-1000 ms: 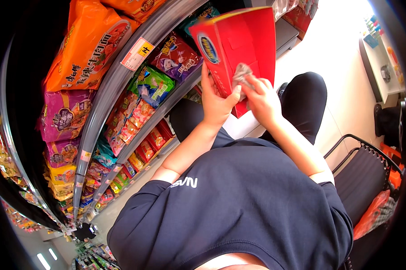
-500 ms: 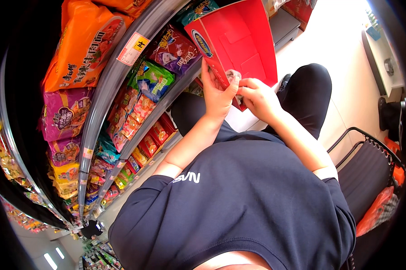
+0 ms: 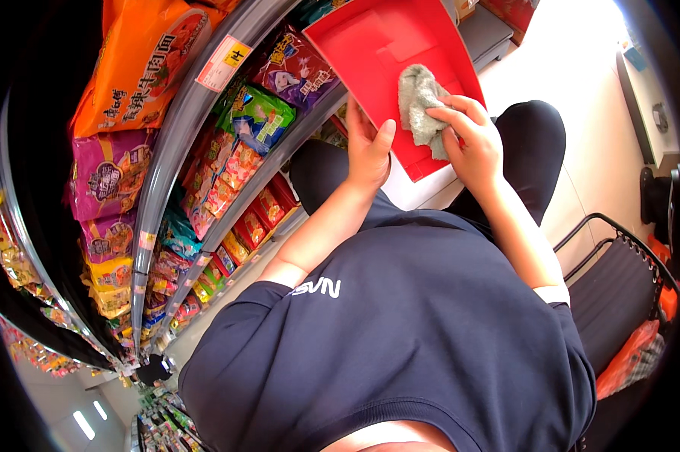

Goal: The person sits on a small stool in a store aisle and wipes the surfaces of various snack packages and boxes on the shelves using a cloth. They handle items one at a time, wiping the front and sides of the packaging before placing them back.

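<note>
A red cardboard box (image 3: 370,45), its open inside facing up, is tilted in front of me above my knees. My left hand (image 3: 368,151) grips its near left side, thumb on the near side and the other fingers partly hidden behind the wall. In my right hand (image 3: 472,139) a crumpled grey-green cloth (image 3: 421,102) is pinched between thumb and fingers. The cloth hangs over the inside of the box; whether it touches the cardboard I cannot tell.
Shelves with price strips (image 3: 178,113) run along my left, filled with orange and purple noodle packs (image 3: 110,169) and bagged snacks (image 3: 261,120). A black folding chair (image 3: 611,282) stands at the right, beside a red plastic bag (image 3: 634,354). A grey stool (image 3: 484,38) is at the back.
My right hand has moved from the box's near edge to over its inside, with the cloth now in full view. The box has turned, so its printed side no longer shows.
</note>
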The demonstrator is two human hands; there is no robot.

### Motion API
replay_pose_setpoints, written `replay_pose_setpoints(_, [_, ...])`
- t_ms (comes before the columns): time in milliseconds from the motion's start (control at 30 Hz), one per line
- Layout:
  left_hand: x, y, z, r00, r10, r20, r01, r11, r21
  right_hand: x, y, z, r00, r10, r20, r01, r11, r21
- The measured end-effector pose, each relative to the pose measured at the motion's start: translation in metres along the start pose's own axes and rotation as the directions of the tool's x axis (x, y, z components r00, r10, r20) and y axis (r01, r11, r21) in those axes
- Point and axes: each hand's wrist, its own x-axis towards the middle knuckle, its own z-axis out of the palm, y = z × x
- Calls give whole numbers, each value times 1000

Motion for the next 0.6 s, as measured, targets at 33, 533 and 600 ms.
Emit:
replay_pose_setpoints(33, [-2,-2,0,999,-50,12,51,998,-33,3,-3,2,1000,-2,-11,2,1000,-2])
replay_pose_setpoints(533, [-3,0,-3,970,-223,100,225,974,-17,26,-10,33,969,50,244,-87,985,146])
replay_pose_setpoints(600, [2,-2,-2,971,-227,78,229,973,-20,13,-11,19,911,109,398,-155,984,85])
